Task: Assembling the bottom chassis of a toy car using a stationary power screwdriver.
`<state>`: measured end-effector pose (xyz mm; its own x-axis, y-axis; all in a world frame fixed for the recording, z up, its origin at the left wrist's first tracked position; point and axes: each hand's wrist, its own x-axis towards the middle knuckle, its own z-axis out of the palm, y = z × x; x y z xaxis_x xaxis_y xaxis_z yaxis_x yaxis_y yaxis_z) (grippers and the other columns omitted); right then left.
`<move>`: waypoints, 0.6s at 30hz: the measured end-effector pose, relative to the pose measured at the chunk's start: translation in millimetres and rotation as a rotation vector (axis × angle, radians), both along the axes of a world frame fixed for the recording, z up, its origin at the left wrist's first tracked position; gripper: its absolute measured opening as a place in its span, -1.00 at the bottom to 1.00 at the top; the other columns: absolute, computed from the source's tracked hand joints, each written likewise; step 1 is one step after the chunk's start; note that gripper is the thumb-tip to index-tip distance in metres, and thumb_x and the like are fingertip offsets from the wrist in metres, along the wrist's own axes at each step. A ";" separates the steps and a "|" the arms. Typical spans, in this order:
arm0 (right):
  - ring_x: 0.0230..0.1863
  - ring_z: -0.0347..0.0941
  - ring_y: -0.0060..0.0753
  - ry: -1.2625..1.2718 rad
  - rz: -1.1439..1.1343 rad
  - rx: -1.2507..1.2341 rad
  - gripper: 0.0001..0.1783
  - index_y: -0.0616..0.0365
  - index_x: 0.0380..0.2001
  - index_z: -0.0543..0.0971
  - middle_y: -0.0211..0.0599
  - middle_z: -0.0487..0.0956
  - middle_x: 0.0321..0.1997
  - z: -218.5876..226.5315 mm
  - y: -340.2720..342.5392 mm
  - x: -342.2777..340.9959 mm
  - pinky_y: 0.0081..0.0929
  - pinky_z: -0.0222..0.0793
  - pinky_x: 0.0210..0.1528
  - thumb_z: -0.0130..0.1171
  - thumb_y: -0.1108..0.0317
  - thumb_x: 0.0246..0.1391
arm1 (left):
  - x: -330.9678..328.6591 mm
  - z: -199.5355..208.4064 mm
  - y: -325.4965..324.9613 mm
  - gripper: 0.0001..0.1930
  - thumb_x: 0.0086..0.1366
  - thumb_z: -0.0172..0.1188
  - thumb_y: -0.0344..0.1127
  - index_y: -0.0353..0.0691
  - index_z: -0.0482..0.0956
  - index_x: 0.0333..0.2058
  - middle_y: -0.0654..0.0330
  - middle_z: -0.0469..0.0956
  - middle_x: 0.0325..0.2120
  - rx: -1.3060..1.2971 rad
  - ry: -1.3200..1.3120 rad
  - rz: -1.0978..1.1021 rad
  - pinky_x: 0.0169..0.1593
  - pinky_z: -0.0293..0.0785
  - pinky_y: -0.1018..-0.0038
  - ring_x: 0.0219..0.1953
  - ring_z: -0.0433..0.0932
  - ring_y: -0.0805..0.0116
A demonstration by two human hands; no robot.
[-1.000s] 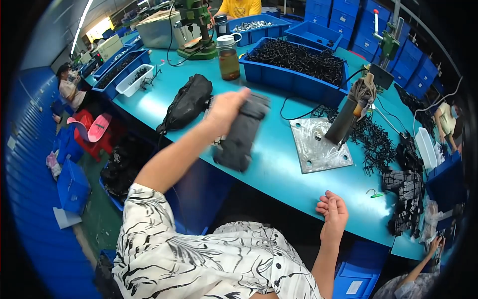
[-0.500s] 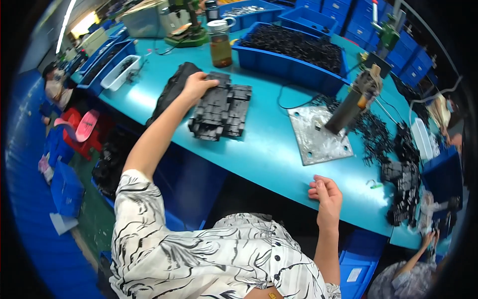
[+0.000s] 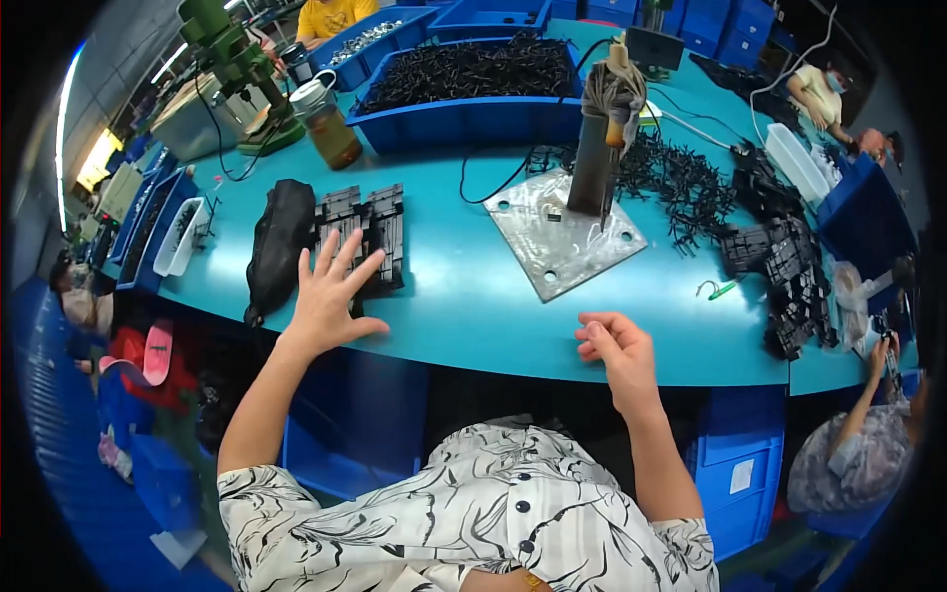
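1. Workshop benches run through the room, and a long teal table (image 3: 464,296) carries the work, with blue bins along its far edge and other people seated past its left and right ends.
2. On the near left part of the table lies a flat stack of black ribbed plastic plates (image 3: 367,229), close to the near edge.
3. Touching the stack's left side is a black pouch (image 3: 276,247), lying lengthwise toward the near edge.
4. The left hand (image 3: 330,301) is spread wide with its fingers apart over the near end of the plates; it clasps nothing, and whether its fingertips touch the stack cannot be told.
5. The right hand (image 3: 617,355) sits at the near edge, right of centre, with its fingers loosely curled inward; nothing shows in its grasp.
6. At the table's middle a bare metal base plate (image 3: 552,247) with corner holes lies flat, and a dark upright press tool (image 3: 597,138) stands on its far part.
7. Loose black plastic parts (image 3: 681,178) are scattered to the right of the base plate, and stacked black frames (image 3: 789,276) sit near the right end.
8. A large blue bin (image 3: 464,89) full of black parts stands at the far edge, with an amber jar (image 3: 330,128) just to its left.
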<state>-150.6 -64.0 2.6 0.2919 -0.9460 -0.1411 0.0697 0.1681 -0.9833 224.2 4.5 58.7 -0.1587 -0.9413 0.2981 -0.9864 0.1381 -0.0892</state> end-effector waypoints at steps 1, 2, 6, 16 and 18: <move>-0.39 0.46 -0.61 -0.003 -0.009 0.006 -0.75 0.32 -0.16 0.53 -0.25 0.58 -0.32 0.7 0.7 1.0 -0.64 0.39 -0.32 0.05 0.36 0.19 | 4.8 -10.0 0.7 -0.21 -0.13 0.38 0.14 0.10 0.40 0.14 0.06 0.21 0.23 0.038 -0.030 0.025 0.21 -0.03 -0.12 0.26 0.15 0.00; -0.39 0.46 -0.61 -0.010 0.027 0.014 -0.75 0.31 -0.16 0.53 -0.26 0.58 -0.32 1.5 0.5 3.1 -0.64 0.39 -0.31 0.05 0.36 0.19 | 9.6 -18.5 -2.7 -0.23 -0.11 0.36 0.16 0.13 0.40 0.14 0.08 0.18 0.25 0.072 -0.059 0.041 0.23 -0.05 -0.11 0.27 0.14 0.00; -0.37 0.45 -0.61 -0.044 0.043 0.034 -0.76 0.28 -0.15 0.54 -0.31 0.58 -0.32 -7.1 0.0 -2.6 -0.63 0.39 -0.29 0.07 0.35 0.19 | 40.2 -25.1 -10.6 -0.27 -0.10 0.37 0.05 0.06 0.43 0.11 0.04 0.22 0.22 0.044 -0.029 -0.008 0.21 -0.03 -0.09 0.24 0.19 0.03; -0.36 0.45 -0.62 0.340 -0.531 -0.363 -0.80 0.27 -0.20 0.55 -0.38 0.55 -0.32 6.3 -10.1 -130.7 -0.65 0.38 -0.31 0.16 0.44 0.09 | 34.9 -12.3 1.9 -0.10 -0.10 0.34 0.07 0.04 0.22 0.26 -0.05 0.05 0.30 0.141 -0.016 0.134 0.28 -0.22 -0.12 0.32 0.03 -0.02; -0.42 0.45 -0.51 0.651 -0.773 -0.652 -0.75 0.27 -0.23 0.54 -0.27 0.50 -0.31 11.2 -19.0 -174.4 -0.59 0.38 -0.35 0.25 0.49 -0.03 | 23.2 -13.7 2.1 -0.08 -0.07 0.32 0.09 0.01 0.18 0.28 -0.05 0.03 0.30 0.043 -0.039 0.165 0.28 -0.23 -0.11 0.34 0.00 -0.03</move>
<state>-325.0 -83.1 13.8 -0.3323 -0.7878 0.5187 -0.6085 -0.2411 -0.7561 247.4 6.6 44.9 -0.0118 -0.9672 0.2538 -0.9919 -0.0207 -0.1252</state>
